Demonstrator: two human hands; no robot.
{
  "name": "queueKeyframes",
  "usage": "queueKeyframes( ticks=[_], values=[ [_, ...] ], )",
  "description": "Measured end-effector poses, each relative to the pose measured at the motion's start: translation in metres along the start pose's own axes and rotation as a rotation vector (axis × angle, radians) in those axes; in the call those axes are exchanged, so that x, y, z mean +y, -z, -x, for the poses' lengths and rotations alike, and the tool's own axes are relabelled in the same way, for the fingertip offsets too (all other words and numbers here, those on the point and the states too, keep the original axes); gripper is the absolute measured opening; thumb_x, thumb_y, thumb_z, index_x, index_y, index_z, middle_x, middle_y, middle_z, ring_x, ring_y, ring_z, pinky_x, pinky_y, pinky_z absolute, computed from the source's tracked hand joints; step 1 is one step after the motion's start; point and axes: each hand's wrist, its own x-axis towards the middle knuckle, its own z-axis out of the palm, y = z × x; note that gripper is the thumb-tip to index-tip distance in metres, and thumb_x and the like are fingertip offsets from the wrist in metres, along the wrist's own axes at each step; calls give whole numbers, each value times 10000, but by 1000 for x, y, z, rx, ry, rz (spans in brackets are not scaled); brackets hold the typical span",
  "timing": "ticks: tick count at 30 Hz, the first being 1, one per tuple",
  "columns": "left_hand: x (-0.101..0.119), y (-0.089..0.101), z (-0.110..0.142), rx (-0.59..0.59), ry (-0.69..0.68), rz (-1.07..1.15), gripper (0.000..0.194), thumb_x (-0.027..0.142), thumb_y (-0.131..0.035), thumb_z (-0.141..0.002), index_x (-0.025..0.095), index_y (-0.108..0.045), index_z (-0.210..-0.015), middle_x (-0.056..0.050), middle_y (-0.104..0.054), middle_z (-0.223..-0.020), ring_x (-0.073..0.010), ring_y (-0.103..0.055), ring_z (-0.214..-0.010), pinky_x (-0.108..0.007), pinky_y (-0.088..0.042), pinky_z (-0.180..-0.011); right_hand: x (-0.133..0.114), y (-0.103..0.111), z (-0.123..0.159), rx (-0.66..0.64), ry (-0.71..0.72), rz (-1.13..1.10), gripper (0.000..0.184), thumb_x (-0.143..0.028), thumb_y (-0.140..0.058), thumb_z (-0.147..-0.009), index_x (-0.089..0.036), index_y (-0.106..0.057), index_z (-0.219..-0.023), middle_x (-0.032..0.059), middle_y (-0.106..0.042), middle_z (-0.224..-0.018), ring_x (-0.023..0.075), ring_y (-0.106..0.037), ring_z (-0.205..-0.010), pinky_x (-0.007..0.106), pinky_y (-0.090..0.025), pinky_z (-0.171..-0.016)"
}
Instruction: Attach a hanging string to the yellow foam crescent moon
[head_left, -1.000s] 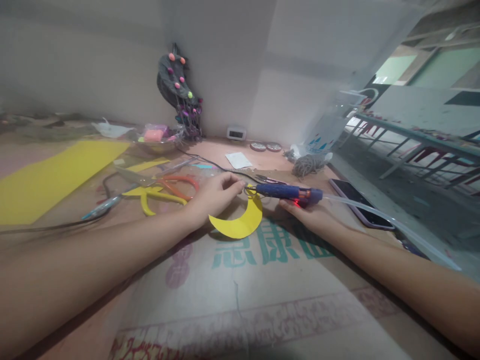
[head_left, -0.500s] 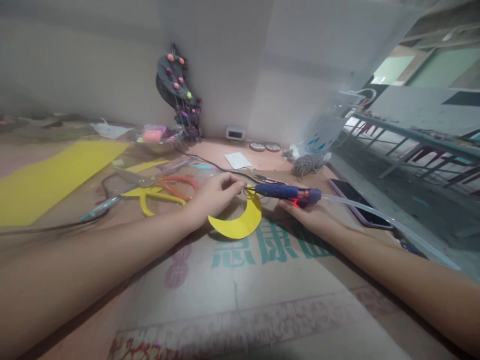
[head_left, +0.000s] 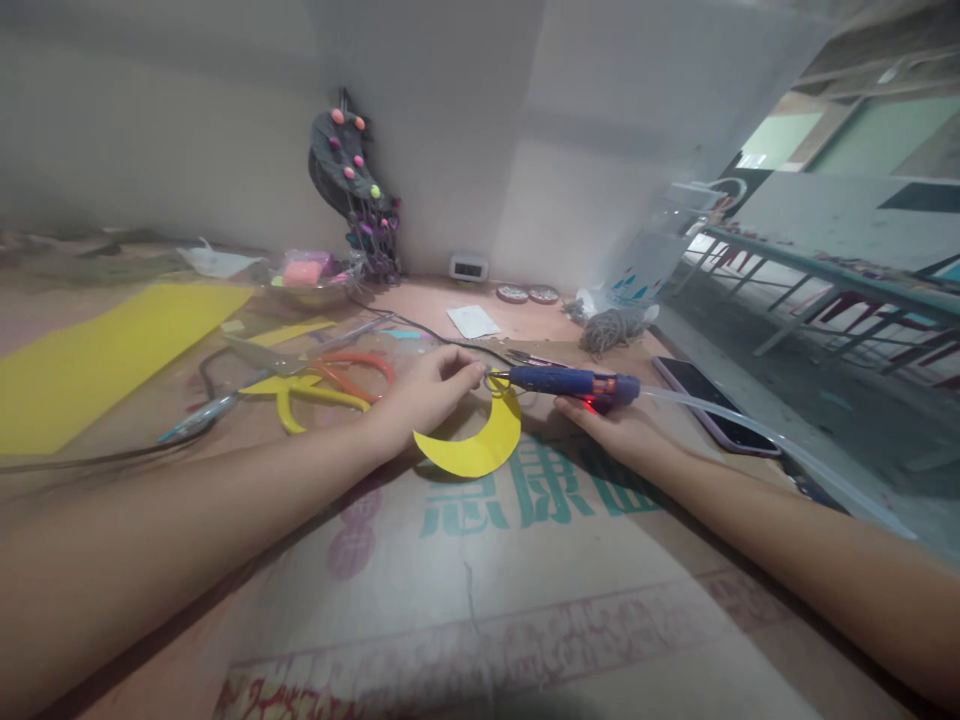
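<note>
A yellow crescent-shaped paper cutout (head_left: 480, 455) sits before me, its upper tip at the pinched fingertips of my left hand (head_left: 435, 385). Around that tip curls a thin grey strand of yarn (head_left: 499, 386); how it is fixed I cannot tell. My right hand (head_left: 600, 420) grips a blue hot glue gun (head_left: 551, 380) from below, its red light on. The gun's nozzle points left and meets or nearly meets the crescent's tip beside my left fingertips. From its back end trails a long clear glue stick (head_left: 720, 408).
Scissors with orange and yellow handles (head_left: 330, 385) lie left of my left hand, near yellow paper (head_left: 112, 350). A phone (head_left: 716, 405) is on the right, with a grey yarn ball (head_left: 611, 330) behind. A grey crescent ornament (head_left: 341, 165) leans on the wall. Printed cardboard (head_left: 525, 590) covers the table.
Both hands, the crescent and the glue gun hold nearly the same positions. The whole view has shifted very slightly.
</note>
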Motion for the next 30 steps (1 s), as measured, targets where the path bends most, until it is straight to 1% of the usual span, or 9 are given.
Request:
queueKeyframes(
  ticks=[3, 8, 12, 15, 20, 25, 30],
  values=[
    [-1, 0, -1, 0, -2, -3, 279, 458, -559, -838, 184, -611, -830, -24, -657, -812, -191, -614, -787, -288, -450, -703, 1, 0, 0, -5, -28, 11, 278, -539, -644, -761, -270, -702, -803, 35, -731, -788, 309, -704, -874, 438, -584, -833],
    [1, 0, 0, 11, 4, -11, 262, 441, -561, -837, 186, -615, -814, -22, -664, -815, -186, -613, -781, -286, -447, -703, 1, 0, 0, 5, -38, 12, 342, -567, -640, -758, -252, -716, -868, 54, -742, -852, 309, -705, -849, 459, -585, -816],
    [1, 0, 0, 10, 2, -10, 266, 445, -563, -840, 185, -615, -822, -22, -667, -824, -185, -615, -787, -288, -453, -712, 0, 0, -1, 1, -16, -5, 304, -530, -642, -766, -258, -727, -871, 45, -742, -830, 308, -705, -879, 452, -583, -838],
    [0, 0, 0, 9, 0, -11, 268, 446, -564, -843, 183, -615, -827, -23, -664, -815, -188, -617, -785, -293, -457, -709, 2, -1, -1, 13, -28, 10, 296, -527, -650, -769, -264, -733, -878, 42, -740, -810, 313, -706, -881, 450, -583, -844],
    [1, 0, 0, 9, 9, -1, 265, 443, -564, -843, 183, -611, -815, -22, -661, -805, -182, -610, -764, -290, -449, -694, 5, -1, -1, -5, -59, 2, 299, -534, -650, -772, -256, -731, -846, 49, -729, -758, 320, -708, -834, 452, -592, -803],
    [-1, -1, 0, 0, 4, 8, 269, 447, -561, -849, 183, -605, -838, -25, -656, -825, -180, -603, -765, -295, -443, -705, 3, -1, -1, 4, -30, -24, 278, -513, -651, -783, -253, -720, -854, 48, -732, -794, 313, -705, -873, 446, -588, -822],
    [-3, 0, -1, -5, -4, 10, 279, 459, -566, -848, 183, -607, -852, -30, -664, -855, -184, -608, -780, -291, -443, -701, -1, 0, 0, 1, -70, -7, 298, -526, -644, -768, -250, -713, -856, 55, -735, -820, 310, -706, -871, 421, -594, -805]
  ],
)
